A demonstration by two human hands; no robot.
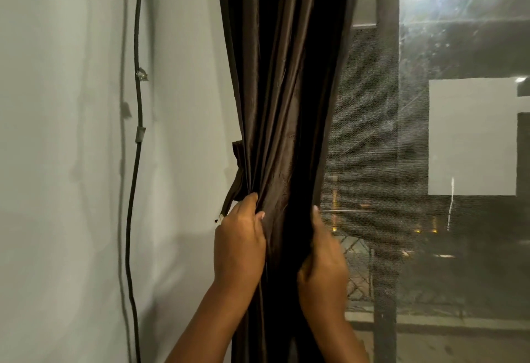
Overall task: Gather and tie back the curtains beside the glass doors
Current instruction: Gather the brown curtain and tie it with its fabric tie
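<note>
Pale wall (71, 162) fills the left of the frame, with a black cable (139, 110) running down it. At centre hangs the dark brown curtain (275, 90), bunched into folds beside the glass door (459, 133). The left hand (239, 243) curls its fingers into the left folds, and the right hand (322, 265) wraps the right edge, likely squeezing the bundle narrow for tying. A fabric tie (236, 173) dangles at the curtain's left edge; its anchor is hidden. Right fingertips vanish behind cloth.

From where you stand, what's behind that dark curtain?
Behind the dark curtain, on its right, a sheer mesh curtain hangs before the glass door. On its left, a fabric tie-back peeks out. Whatever lies behind its folds is covered.
</note>
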